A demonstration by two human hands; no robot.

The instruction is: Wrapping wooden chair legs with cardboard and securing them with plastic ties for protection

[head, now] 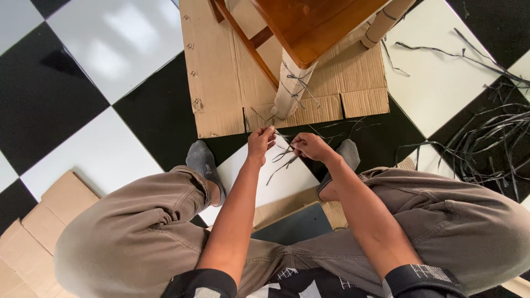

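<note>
Just below the paper-wrapped table leg (288, 91), both hands meet over the checkered floor (83, 105). The left hand (260, 142) pinches thin dark strips (284, 156) between fingertips; the right hand (312, 147) pinches the same strips from the other side. The leg stands on flattened cardboard (221, 83), tied with similar strips. Right of the leg, well apart, lies a loose pile of strips (491, 138)
</note>
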